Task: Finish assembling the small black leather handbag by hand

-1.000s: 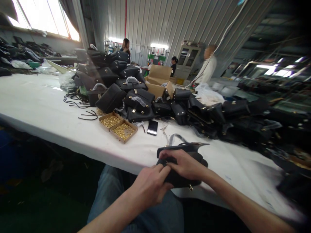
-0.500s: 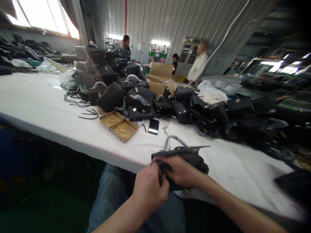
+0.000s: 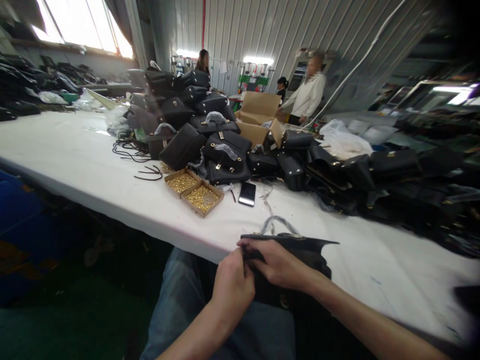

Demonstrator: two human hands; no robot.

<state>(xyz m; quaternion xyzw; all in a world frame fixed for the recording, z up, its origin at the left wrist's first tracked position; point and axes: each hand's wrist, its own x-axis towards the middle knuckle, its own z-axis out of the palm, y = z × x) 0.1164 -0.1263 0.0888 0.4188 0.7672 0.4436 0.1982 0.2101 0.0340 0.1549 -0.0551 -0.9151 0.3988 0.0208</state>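
A black handbag [image 3: 311, 260] with a plastic-wrapped handle rests at the table's front edge, partly over my lap. My right hand [image 3: 279, 262] reaches over it, with fingers closed on the bag's near left edge. Beside it, my left hand [image 3: 233, 280] is closed against the same edge, its fingertips pinched together. Whatever small part may lie between the fingertips is hidden. Beyond the hands, two shallow cardboard trays [image 3: 182, 207] hold many small gold-coloured metal pieces. A dark smartphone [image 3: 247, 194] lies to the right of the trays.
A high heap of black handbags [image 3: 228, 150] spans the back of the white table [image 3: 93, 165]. Black cords [image 3: 150, 173] lie left of the trays. An open carton [image 3: 258, 112] and a clear plastic bag [image 3: 343, 140] stand among the bags. Several people are in the background.
The view has shifted slightly, so the table items appear farther right. Both hands stay at the handbag's left edge, and the bag sits a little lower in view.
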